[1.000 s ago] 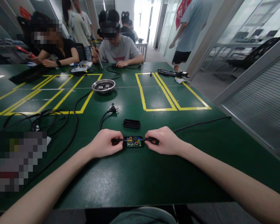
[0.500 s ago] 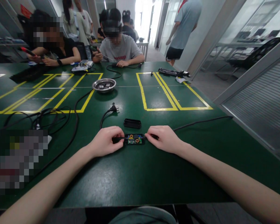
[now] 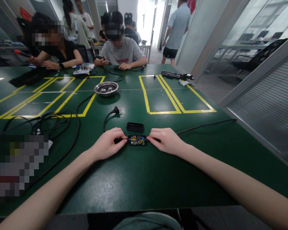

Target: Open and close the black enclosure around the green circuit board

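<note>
A small black case [image 3: 137, 145] lies uncovered on the green table, showing a circuit board [image 3: 134, 142] with copper coils. At its left end, my left hand [image 3: 110, 143] is closed in a pinch on the black power cord [image 3: 104, 123], whose plug [image 3: 116, 110] lies beyond that hand. My right hand [image 3: 168, 141] pinches at the opposite end, where another black cable [image 3: 204, 125] runs out to the right. The fingers hide just where each cable enters the case. Just behind the case rests its loose black cover [image 3: 135, 127], hollow side up.
A metal bowl [image 3: 106, 89] with small metal parts stands farther back. Tangled black cables [image 3: 42, 123] and a pixelated object [image 3: 16, 166] lie left. A black tool-like item [image 3: 175, 75] sits at the back right. Two people [image 3: 121, 52] work across the table; yellow tape [image 3: 146, 95] marks its top.
My left fingertips have shifted their pinch close to the case's end; the right hand stays about where it was. A person in the background has moved left and farther away.
</note>
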The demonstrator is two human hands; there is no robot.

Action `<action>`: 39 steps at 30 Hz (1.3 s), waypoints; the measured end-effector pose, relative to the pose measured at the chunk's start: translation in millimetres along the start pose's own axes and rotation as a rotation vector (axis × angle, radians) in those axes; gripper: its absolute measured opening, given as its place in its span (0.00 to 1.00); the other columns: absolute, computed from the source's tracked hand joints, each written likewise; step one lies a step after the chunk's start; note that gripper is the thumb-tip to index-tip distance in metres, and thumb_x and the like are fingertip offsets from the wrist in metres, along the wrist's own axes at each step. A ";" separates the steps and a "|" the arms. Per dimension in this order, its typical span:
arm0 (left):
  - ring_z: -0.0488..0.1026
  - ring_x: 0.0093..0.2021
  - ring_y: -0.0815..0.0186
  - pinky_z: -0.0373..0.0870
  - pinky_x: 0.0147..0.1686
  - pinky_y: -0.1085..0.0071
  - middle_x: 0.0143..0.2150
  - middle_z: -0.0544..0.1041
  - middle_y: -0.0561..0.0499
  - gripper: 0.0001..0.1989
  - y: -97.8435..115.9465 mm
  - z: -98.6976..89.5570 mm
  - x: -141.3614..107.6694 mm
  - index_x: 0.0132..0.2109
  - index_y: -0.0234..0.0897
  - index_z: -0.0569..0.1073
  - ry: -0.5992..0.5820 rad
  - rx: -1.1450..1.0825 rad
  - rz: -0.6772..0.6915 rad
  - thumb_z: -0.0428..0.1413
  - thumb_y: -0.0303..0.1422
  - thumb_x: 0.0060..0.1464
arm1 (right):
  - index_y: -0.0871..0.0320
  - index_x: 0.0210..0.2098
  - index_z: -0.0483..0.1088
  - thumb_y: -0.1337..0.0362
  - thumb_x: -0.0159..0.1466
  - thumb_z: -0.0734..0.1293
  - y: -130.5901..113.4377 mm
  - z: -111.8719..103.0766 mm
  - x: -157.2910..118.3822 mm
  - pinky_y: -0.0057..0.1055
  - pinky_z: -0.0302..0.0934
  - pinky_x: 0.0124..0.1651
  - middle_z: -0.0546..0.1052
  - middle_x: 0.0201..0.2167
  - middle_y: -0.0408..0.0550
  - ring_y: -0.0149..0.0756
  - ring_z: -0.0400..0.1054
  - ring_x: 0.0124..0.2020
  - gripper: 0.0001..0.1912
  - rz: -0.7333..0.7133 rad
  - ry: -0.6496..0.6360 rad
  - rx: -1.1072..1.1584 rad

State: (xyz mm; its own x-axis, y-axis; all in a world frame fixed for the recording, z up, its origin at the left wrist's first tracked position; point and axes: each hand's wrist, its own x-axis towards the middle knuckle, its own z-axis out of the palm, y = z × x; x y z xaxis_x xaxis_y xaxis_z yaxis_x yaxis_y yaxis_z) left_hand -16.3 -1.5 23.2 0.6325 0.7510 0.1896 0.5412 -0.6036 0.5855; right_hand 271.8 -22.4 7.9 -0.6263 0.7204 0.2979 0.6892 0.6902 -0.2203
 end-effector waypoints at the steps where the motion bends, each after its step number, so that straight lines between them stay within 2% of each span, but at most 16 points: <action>1: 0.73 0.36 0.62 0.68 0.36 0.69 0.34 0.75 0.50 0.09 0.4 0.3 0.2 0.33 0.37 0.75 0.003 -0.003 -0.001 0.55 0.32 0.62 | 0.58 0.30 0.72 0.64 0.74 0.60 -0.3 -0.1 0.1 0.29 0.53 0.31 0.74 0.29 0.47 0.32 0.67 0.28 0.17 -0.005 0.001 -0.021; 7: 0.72 0.35 0.63 0.68 0.35 0.69 0.33 0.74 0.50 0.08 1.6 5.1 0.3 0.33 0.37 0.74 0.064 0.051 0.014 0.55 0.32 0.60 | 0.59 0.29 0.72 0.65 0.74 0.60 -0.5 1.0 0.4 0.29 0.50 0.30 0.74 0.28 0.46 0.31 0.66 0.28 0.18 -0.040 0.029 -0.070; 10: 0.73 0.36 0.62 0.69 0.37 0.67 0.33 0.76 0.50 0.08 -0.4 6.9 1.1 0.34 0.37 0.76 0.114 0.077 0.019 0.55 0.32 0.60 | 0.58 0.28 0.72 0.65 0.72 0.61 0.6 3.4 1.6 0.30 0.54 0.32 0.75 0.29 0.47 0.34 0.68 0.30 0.16 -0.027 0.082 -0.034; 12: 0.74 0.38 0.61 0.71 0.40 0.66 0.35 0.77 0.49 0.09 -3.3 7.7 2.4 0.39 0.37 0.78 0.168 0.075 -0.022 0.54 0.33 0.62 | 0.58 0.31 0.74 0.65 0.70 0.63 1.4 5.2 2.9 0.32 0.60 0.37 0.77 0.33 0.49 0.37 0.71 0.34 0.12 0.001 0.136 0.041; 14: 0.76 0.43 0.58 0.73 0.46 0.62 0.41 0.79 0.46 0.13 -7.0 8.7 3.9 0.49 0.36 0.79 0.212 0.086 -0.061 0.53 0.35 0.65 | 0.58 0.38 0.76 0.64 0.70 0.64 2.5 6.7 4.5 0.36 0.65 0.43 0.79 0.38 0.52 0.41 0.72 0.39 0.08 0.040 0.188 0.107; 17: 0.74 0.54 0.54 0.70 0.56 0.52 0.54 0.80 0.43 0.18 -11.8 11.0 5.8 0.59 0.40 0.77 0.185 0.127 -0.047 0.53 0.37 0.66 | 0.58 0.48 0.76 0.64 0.71 0.63 4.4 8.4 6.5 0.42 0.67 0.48 0.79 0.44 0.55 0.45 0.72 0.44 0.11 0.093 0.200 0.132; 19: 0.73 0.57 0.53 0.68 0.59 0.49 0.57 0.80 0.44 0.16 -13.4 12.6 6.3 0.58 0.42 0.79 0.154 0.132 -0.021 0.53 0.36 0.67 | 0.57 0.51 0.76 0.65 0.72 0.63 5.3 9.6 7.1 0.45 0.68 0.49 0.79 0.45 0.56 0.47 0.72 0.46 0.13 0.095 0.176 0.147; 21: 0.74 0.56 0.54 0.69 0.59 0.50 0.55 0.81 0.44 0.15 -13.6 13.6 6.4 0.54 0.42 0.81 0.152 0.098 -0.005 0.53 0.35 0.68 | 0.56 0.49 0.77 0.66 0.72 0.63 6.0 11.1 7.1 0.45 0.69 0.49 0.79 0.45 0.55 0.47 0.72 0.46 0.12 0.074 0.163 0.182; 27: 0.78 0.50 0.57 0.75 0.54 0.57 0.48 0.83 0.45 0.12 -8.5 12.4 6.1 0.47 0.40 0.83 0.172 -0.062 -0.021 0.55 0.34 0.66 | 0.56 0.43 0.78 0.65 0.70 0.67 6.9 14.5 5.8 0.42 0.70 0.48 0.81 0.41 0.52 0.43 0.75 0.44 0.07 0.108 0.198 0.299; 34: 0.79 0.47 0.58 0.77 0.52 0.59 0.45 0.82 0.45 0.11 -2.6 12.6 6.3 0.43 0.39 0.84 0.196 -0.084 -0.022 0.55 0.33 0.65 | 0.56 0.41 0.78 0.68 0.69 0.67 5.7 11.7 6.7 0.41 0.70 0.50 0.82 0.41 0.51 0.41 0.76 0.43 0.06 0.137 0.224 0.413; 39: 0.80 0.44 0.60 0.78 0.48 0.62 0.43 0.82 0.45 0.10 -1.3 13.3 5.4 0.41 0.37 0.83 0.217 -0.129 -0.016 0.56 0.32 0.64 | 0.56 0.37 0.77 0.67 0.69 0.67 3.2 8.7 6.9 0.38 0.71 0.46 0.81 0.37 0.49 0.39 0.76 0.39 0.06 0.136 0.260 0.499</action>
State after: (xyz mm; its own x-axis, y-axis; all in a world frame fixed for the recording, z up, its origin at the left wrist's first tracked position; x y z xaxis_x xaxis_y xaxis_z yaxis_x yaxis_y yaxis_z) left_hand -6.2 -0.2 13.0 0.4831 0.8084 0.3363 0.4658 -0.5625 0.6831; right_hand 266.6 -14.7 1.2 -0.3906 0.8083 0.4406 0.4629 0.5861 -0.6650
